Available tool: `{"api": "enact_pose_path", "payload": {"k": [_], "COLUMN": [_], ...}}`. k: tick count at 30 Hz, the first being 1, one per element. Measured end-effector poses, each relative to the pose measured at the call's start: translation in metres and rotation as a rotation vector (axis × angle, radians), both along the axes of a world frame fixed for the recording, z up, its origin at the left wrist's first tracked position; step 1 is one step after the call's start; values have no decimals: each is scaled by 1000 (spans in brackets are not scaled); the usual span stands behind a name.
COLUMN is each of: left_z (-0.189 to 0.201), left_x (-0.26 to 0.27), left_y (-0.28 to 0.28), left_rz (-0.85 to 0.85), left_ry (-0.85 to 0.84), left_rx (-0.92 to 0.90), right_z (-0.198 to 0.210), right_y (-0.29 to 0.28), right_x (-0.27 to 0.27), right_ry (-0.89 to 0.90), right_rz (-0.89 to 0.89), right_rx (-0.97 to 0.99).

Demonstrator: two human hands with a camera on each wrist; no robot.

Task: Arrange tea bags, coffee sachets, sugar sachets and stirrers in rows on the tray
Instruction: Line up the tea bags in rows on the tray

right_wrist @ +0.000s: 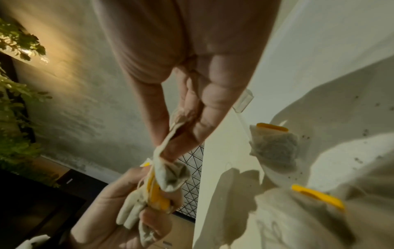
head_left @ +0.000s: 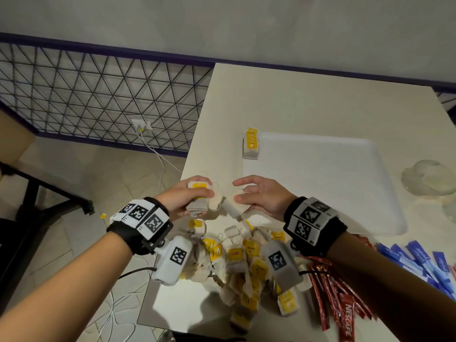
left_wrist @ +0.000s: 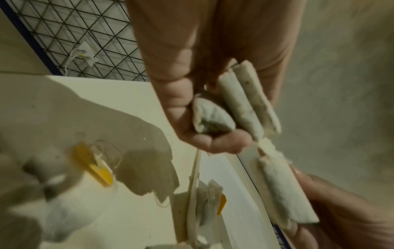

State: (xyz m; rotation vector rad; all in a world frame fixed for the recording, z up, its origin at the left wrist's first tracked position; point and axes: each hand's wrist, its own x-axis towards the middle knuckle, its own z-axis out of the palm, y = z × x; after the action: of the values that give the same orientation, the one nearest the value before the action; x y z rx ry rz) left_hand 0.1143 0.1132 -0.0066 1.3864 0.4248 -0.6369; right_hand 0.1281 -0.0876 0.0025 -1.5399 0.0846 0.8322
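My left hand (head_left: 204,191) grips a small stack of tea bags (head_left: 197,198) with yellow tags, just off the tray's near left corner. The left wrist view shows the same stack of tea bags (left_wrist: 245,104) curled in my fingers. My right hand (head_left: 237,191) pinches one tea bag (head_left: 232,206) between thumb and fingers, close to the left hand; the pinched tea bag (right_wrist: 170,170) touches the left hand's stack. The white tray (head_left: 320,193) holds one tea bag bundle (head_left: 251,144) at its far left corner. A loose pile of tea bags (head_left: 246,267) lies under my wrists.
Red coffee sachets (head_left: 340,304) lie at the table's near right, with blue sugar sachets (head_left: 419,257) beside them. A crumpled clear bag (head_left: 429,178) sits right of the tray. The table's left edge (head_left: 187,156) drops to a tiled floor with white cables.
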Motion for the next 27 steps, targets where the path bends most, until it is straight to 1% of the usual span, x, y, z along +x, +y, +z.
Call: {"api": "enact_pose_path", "payload": {"k": [2, 4, 5, 6, 8, 9, 11, 13, 16, 18, 21, 24, 27], "left_z": [1, 2, 6, 8, 12, 14, 14, 12, 10, 11, 8, 5, 6], "left_x": [3, 6, 7, 9, 12, 13, 16, 21, 29, 33, 41, 46, 49], "left_y": [4, 7, 5, 3, -6, -13, -25, -33, -37, -38, -38, -38, -43], "left_rz": [65, 54, 19, -28, -169, -240, -303, -287, -297, -292, -263, -358, -449], "left_ry": [-1, -21, -48, -89, -209, -271, -364, -422, -434, -409, -342, -299, -273], "left_rx": [32, 37, 43, 88, 280, 356, 414, 467, 513, 495, 479, 458, 418], "right_z": [1, 1, 2, 3, 7, 10, 14, 19, 22, 22, 24, 20, 17], "right_y": [-1, -1, 0, 0, 4, 6, 10, 12, 10, 6, -4, -12, -19], "right_x": [4, 8, 10, 13, 18, 21, 26, 31, 37, 39, 42, 44, 45], "right_ry": [-31, -80, -111, -139, -165, -157, -119, -73, 10, 54, 53, -29, -125], "right_rz": [-33, -71, -84, -99, -129, -150, -212, -287, -344, -312, -230, -151, -25], "right_rx": [-69, -136, -177, -211, -226, -205, -125, -36, 82, 66, 6, -107, -230]}}
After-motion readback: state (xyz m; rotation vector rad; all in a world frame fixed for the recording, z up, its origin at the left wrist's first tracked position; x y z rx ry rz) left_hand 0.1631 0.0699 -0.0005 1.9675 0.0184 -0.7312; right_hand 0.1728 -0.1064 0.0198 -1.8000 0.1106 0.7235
